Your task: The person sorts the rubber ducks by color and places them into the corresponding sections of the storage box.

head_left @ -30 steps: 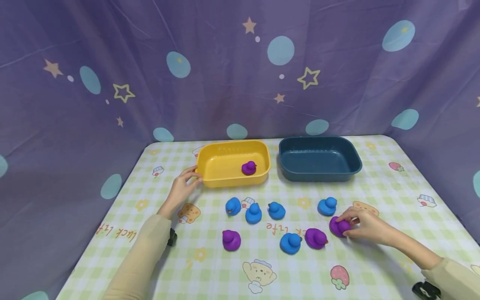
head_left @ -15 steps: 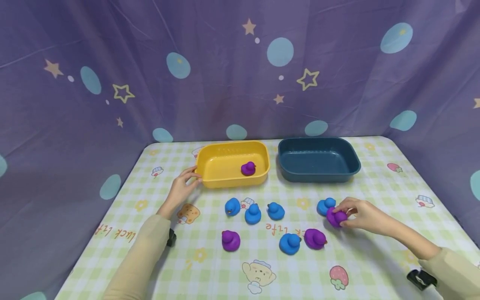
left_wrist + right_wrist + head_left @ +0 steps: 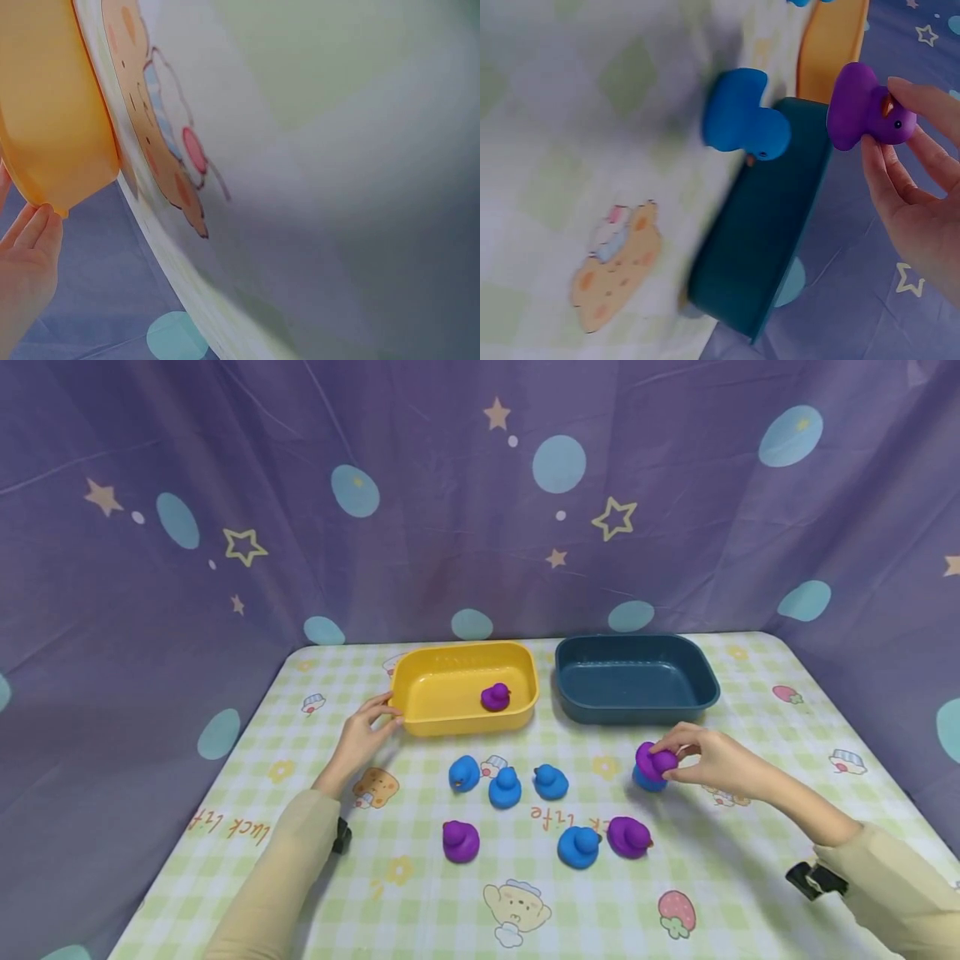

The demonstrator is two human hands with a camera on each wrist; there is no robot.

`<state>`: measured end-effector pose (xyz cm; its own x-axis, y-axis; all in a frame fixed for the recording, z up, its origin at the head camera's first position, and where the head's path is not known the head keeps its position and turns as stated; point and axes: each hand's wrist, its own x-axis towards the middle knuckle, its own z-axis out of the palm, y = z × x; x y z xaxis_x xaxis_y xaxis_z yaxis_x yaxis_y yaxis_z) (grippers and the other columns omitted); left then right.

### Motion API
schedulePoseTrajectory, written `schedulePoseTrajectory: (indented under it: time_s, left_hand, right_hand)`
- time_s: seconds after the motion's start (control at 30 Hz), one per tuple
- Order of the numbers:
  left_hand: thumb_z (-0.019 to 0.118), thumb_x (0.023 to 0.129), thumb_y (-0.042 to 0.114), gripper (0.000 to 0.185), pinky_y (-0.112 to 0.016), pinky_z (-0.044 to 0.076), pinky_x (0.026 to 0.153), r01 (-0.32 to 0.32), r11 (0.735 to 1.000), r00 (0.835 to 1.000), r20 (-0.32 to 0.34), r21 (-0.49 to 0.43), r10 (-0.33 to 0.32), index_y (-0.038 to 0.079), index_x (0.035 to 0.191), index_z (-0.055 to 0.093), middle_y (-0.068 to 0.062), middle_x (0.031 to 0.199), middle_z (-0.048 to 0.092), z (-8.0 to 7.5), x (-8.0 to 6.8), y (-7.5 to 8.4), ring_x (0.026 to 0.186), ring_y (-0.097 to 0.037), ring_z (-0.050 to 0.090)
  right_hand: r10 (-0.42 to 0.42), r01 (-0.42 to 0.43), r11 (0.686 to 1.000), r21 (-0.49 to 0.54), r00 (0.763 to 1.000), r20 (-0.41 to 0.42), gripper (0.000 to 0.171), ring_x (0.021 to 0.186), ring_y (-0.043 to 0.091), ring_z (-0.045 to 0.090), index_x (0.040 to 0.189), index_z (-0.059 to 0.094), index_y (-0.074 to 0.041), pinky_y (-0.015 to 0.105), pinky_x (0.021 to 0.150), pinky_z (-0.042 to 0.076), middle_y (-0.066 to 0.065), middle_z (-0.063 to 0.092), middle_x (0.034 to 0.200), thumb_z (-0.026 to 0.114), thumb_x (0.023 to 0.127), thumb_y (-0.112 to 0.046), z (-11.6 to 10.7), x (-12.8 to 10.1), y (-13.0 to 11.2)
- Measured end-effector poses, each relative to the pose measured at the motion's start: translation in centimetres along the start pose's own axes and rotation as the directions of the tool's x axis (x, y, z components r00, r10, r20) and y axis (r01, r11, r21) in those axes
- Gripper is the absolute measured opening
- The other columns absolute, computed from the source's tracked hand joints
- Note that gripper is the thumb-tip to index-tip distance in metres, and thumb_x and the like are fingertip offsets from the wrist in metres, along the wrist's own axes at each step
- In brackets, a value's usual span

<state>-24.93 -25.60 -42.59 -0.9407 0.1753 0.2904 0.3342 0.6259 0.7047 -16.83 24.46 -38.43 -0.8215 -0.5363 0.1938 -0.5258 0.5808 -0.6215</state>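
My right hand (image 3: 716,766) pinches a purple rubber duck (image 3: 652,760), its fingertips around the duck's head. In the right wrist view this duck (image 3: 853,109) is raised off the table, apart from a blue rubber duck (image 3: 742,116). From the head view it covers most of that blue duck (image 3: 649,782). My left hand (image 3: 363,743) rests its extended fingertips against the left end of a yellow bin (image 3: 468,724); the left wrist view shows the fingers (image 3: 46,225) at the bin's rim. Inside that bin sits another purple duck (image 3: 496,697).
A dark teal bin (image 3: 637,714) stands right of the yellow one. On the checkered tablecloth (image 3: 405,910) lie several blue ducks (image 3: 506,788) and two purple ducks, one at front left (image 3: 461,842), one at front right (image 3: 629,837). A purple curtain (image 3: 450,527) hangs behind.
My right hand has lifted the purple duck off the table and carried it up and left, over the blue duck. My left hand stays at the yellow bin.
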Motion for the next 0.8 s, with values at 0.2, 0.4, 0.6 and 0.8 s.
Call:
schedulePoseTrajectory:
  time_s: [0.2,0.4,0.6,0.8]
  left_hand:
    - [0.062,0.083,0.014,0.021,-0.044,0.032,0.101,0.005,1.0,1.0,0.0,0.006,-0.005,-0.002,0.097,0.063,-0.014,0.132,0.042,0.0,0.0,0.0,0.123,-0.03,0.037]
    - [0.062,0.083,0.013,0.02,-0.045,0.032,0.101,-0.002,1.0,1.0,0.0,0.012,0.002,-0.002,0.097,0.063,-0.015,0.132,0.042,0.0,0.1,0.0,0.123,-0.031,0.037]
    - [0.061,0.084,0.013,0.02,-0.045,0.032,0.1,0.004,1.0,1.0,0.006,0.006,-0.004,-0.002,0.097,0.063,-0.016,0.132,0.042,0.0,0.0,0.1,0.123,-0.031,0.036]
    - [0.061,0.084,0.014,0.021,-0.045,0.031,0.101,0.021,1.0,1.0,0.008,0.008,-0.021,-0.001,0.097,0.063,-0.014,0.133,0.041,0.0,0.0,0.1,0.124,-0.03,0.035]
  right_hand:
    - [0.005,-0.005,1.0,-0.011,1.0,-0.011,0.026,0.083,0.004,0.053,0.097,0.066,-0.007,0.029,0.076,0.051,-0.003,0.057,0.092,0.073,0.072,-0.01,-0.6,1.5,-0.4]
    - [0.005,-0.005,1.0,-0.001,1.0,-0.005,0.026,0.081,0.006,0.054,0.097,0.066,-0.006,0.026,0.077,0.051,0.0,0.056,0.092,0.072,0.072,-0.008,-0.8,2.8,-0.8]
    - [-0.035,0.035,0.999,0.009,0.999,-0.013,0.025,0.08,0.01,0.056,0.096,0.067,-0.005,0.026,0.075,0.052,0.001,0.057,0.091,0.071,0.072,-0.005,-0.8,4.3,-1.1]
    - [-0.031,0.031,0.999,0.044,1.0,0.004,0.027,0.081,0.015,0.056,0.099,0.066,-0.004,0.028,0.075,0.052,0.005,0.057,0.095,0.072,0.072,-0.007,-0.9,6.1,-1.7]
